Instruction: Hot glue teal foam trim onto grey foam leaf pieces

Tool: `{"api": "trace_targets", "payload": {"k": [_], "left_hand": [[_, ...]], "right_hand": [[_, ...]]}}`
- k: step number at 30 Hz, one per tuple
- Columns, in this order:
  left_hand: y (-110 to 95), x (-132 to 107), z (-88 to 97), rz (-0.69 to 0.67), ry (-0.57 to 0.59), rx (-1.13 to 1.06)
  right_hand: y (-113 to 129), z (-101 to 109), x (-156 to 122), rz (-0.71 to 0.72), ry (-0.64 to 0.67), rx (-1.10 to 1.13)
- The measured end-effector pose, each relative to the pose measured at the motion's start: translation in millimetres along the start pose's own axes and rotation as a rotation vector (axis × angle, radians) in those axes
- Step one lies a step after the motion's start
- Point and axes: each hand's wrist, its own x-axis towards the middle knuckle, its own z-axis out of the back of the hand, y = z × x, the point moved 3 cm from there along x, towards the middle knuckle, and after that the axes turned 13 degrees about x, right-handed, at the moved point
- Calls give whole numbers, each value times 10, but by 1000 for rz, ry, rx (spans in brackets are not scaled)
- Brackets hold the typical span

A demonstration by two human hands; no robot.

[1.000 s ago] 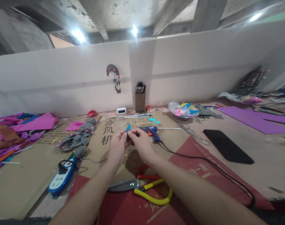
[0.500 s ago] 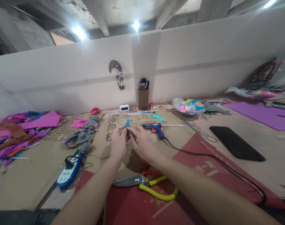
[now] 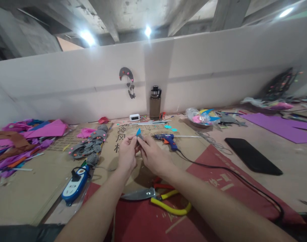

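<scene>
Evidently, both hands are working close together over the cardboard, fingertips nearly meeting. The left hand is pinching a small blue piece near its base between thumb and finger, its tip pointing up and away. The right hand is pressing in from the other side, apparently gripping a grey piece set against the blue. Fingers are hiding the join, so whether the two are stuck together cannot be told.

Slipping is the likeliest trouble: such a small piece is leaving little to hold, and uneven pressure could be skewing the tip or opening the join. If any glue is lying between them, it could be touching the fingertips, but none is showing.

The glue gun is lying on its side just beyond the right hand; a careless outward swing could be knocking it, and its nozzle may be hot. Its cord is trailing rightward past the right forearm, where an elbow could be snagging it. The scissors are lying beneath that forearm, blade reaching left between the arms, so a dropping wrist could be meeting metal. Near the left wrist, a strand from the yarn ball could be catching too.
</scene>
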Motion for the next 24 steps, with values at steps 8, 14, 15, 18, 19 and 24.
{"api": "trace_targets", "payload": {"k": [8, 14, 15, 18, 19, 24], "left_hand": [[-1, 42, 8, 31, 71, -66], [6, 164, 116, 32, 30, -55], [-6, 183, 140, 28, 4, -42], [-43, 229, 196, 7, -62, -34], [-48, 240, 211, 4, -83, -42], [-32, 268, 228, -3, -107, -49]], "right_hand": [[-83, -134, -3, 36, 1, -38], [-47, 12, 50, 31, 98, 21], [-74, 115, 70, 13, 86, 14], [-292, 535, 120, -200, -95, -120], [-399, 663, 119, -314, -136, -203], [-926, 771, -26, -816, 59, -360]]}}
